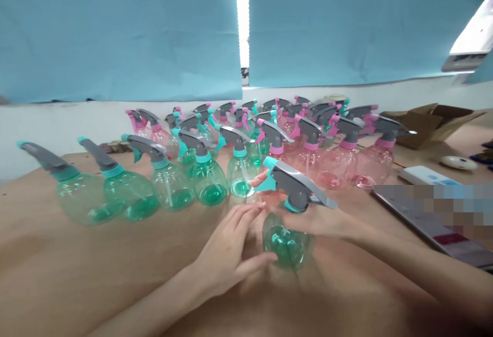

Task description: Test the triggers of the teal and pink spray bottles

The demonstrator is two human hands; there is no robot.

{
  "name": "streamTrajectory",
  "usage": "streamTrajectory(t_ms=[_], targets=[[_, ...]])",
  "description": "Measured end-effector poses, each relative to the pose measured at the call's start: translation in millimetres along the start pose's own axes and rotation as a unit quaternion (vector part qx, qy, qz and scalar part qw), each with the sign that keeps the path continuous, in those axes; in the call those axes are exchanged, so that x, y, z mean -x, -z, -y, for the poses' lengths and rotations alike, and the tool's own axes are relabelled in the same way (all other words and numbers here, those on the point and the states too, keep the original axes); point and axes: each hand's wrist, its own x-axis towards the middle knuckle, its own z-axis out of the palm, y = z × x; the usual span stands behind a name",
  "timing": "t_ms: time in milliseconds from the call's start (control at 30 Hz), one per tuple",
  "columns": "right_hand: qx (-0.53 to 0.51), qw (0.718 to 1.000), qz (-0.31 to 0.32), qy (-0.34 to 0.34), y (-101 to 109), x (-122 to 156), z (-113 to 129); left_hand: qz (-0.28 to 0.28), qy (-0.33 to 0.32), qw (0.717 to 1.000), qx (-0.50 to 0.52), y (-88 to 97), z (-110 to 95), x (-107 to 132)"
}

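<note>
A clear green spray bottle [287, 247] with a grey head and teal trigger stands near me, some green liquid showing in it. Around its neck is my right hand [304, 220], closed; part of it is hidden by the bottle head, and a finger shows behind the trigger. My left hand [229, 249] lies at the bottle's left side, fingers stretched out and thumb apart, its tips close to the bottle wall. Whether they touch it I cannot tell. Just beyond, a row of green spray bottles [210, 185] extends to the left, and pink spray bottles [339, 165] stand to the right.
More spray bottles crowd the back of the wooden table [154, 275]. At right are an open cardboard box [427, 126], a white computer mouse [458, 163], a white box [427, 175] and a dark-edged flat device [408, 219], partly pixelated. Blue sheets [115, 34] hang behind.
</note>
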Motion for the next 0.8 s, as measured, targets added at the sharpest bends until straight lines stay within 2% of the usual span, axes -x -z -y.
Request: streamTrajectory(t_ms=[200, 600, 800], targets=[[-0.052, 0.998, -0.034, -0.014, -2, -8, 2, 0.037, 0.056, 0.996, -0.066, -2.7, 10, 15], [-0.056, 0.998, 0.01, -0.041, 0, -6, -11, 0.062, 0.073, 0.987, -0.132, -7.0, 11, 14], [-0.05, 0.998, -0.006, -0.043, -2, -5, -9, 0.063, 0.065, 0.984, -0.153, -6.7, 10, 13]])
